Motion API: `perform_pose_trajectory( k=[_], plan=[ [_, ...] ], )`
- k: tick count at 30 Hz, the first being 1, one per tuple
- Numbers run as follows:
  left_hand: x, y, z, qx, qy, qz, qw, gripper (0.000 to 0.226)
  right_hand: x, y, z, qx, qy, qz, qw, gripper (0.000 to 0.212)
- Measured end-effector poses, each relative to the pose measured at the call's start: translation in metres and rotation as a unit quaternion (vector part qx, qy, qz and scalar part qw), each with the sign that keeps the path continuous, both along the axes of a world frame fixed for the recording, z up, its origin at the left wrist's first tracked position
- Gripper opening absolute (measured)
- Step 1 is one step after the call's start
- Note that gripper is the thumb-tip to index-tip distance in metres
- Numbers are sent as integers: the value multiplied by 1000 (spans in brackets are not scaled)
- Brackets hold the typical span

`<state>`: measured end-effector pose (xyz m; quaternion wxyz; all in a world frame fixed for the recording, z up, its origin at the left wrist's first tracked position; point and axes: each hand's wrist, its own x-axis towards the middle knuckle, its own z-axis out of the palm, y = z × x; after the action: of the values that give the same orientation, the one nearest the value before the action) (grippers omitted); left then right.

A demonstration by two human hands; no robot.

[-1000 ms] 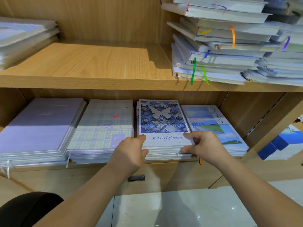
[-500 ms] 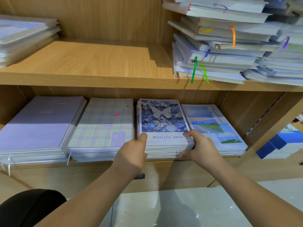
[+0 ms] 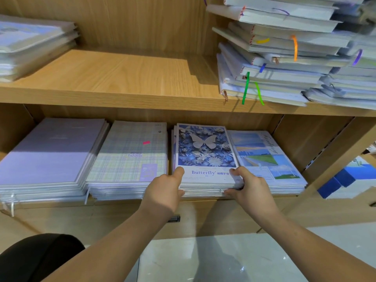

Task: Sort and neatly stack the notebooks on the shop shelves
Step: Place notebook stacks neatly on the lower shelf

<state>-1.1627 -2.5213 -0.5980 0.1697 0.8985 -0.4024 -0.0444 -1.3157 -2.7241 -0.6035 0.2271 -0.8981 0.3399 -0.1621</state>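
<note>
A dark rounded shape fills the bottom-left corner above pale floor tiles, and two bare forearms reach up from there to the lower shelf. The left hand and the right hand hold the front corners of the Butterfly stack, each with a thumb on the top cover and fingers curled against the front edges of the notebooks below. Between the thumbs the white band of the cover reads "Butterfly", followed by Chinese characters, under a picture of a white butterfly among blue flowers. The stack lies third from the left on the lower shelf. The plaid stack is just beside it on the left, with a small pink tag and faint upside-down print that I cannot read. The landscape stack touches it on the right and has an illegible cursive word along its edge. A lilac stack lies furthest left. On the upper shelf board, a tidy pile sits at the left and a skewed heap of ribbon-marked notebooks at the right. Compared with a second ago, both hands remain at the same corners and the stack has barely shifted.
</note>
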Motion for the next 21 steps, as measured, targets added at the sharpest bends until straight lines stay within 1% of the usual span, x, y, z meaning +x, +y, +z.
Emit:
perform_pose_trajectory(
  k=[3, 4, 6, 7, 8, 9, 10, 11, 13, 15, 16, 19, 21],
  plan=[
    [-3, -3, 4, 25, -13, -1, 1000, 42, 2, -1, 4, 7, 29, 10, 999, 61],
    [-6, -4, 6, 35, -21, -2, 999, 45, 3, -1, 7, 13, 40, 12, 999, 68],
    [-10, -1, 10, 37, -27, 3, 999, 57, 4, -4, 18, 41, 45, 11, 998, 92],
    [-11, 3, 11, 28, -31, 10, 999, 58, 4, -7, 23, 55, 49, 9, 997, 101],
    [-12, 8, 13, 10, -40, 16, 999, 53, 2, -11, 27, 62, 62, 8, 996, 101],
    [-12, 14, 14, -6, -55, 22, 998, 41, -1, -16, 30, 74, 81, 10, 994, 90],
    [-11, 19, 15, -16, -64, 30, 997, 30, -4, -19, 32, 99, 99, 10, 990, 74],
    [-9, 22, 16, -20, -56, 42, 997, 26, -5, -22, 35, 128, 116, 13, 985, 61],
    [-4, 21, 15, -19, 9, 58, 998, 30, -4, -27, 37, 159, 150, 45, 975, 46],
    [0, 15, 11, -13, 74, 48, 996, 34, 0, -30, 39, 172, 164, 80, 968, 42],
    [2, 11, 9, -9, 90, 42, 995, 37, 3, -31, 40, 180, 168, 87, 965, 43],
    [4, 4, 3, -10, 116, 32, 993, 43, 10, -35, 40, 192, 198, 94, 957, 47],
    [5, 1, 1, -8, 107, 29, 994, 44, 14, -39, 38, 194, 213, 97, 953, 46]
  ],
)
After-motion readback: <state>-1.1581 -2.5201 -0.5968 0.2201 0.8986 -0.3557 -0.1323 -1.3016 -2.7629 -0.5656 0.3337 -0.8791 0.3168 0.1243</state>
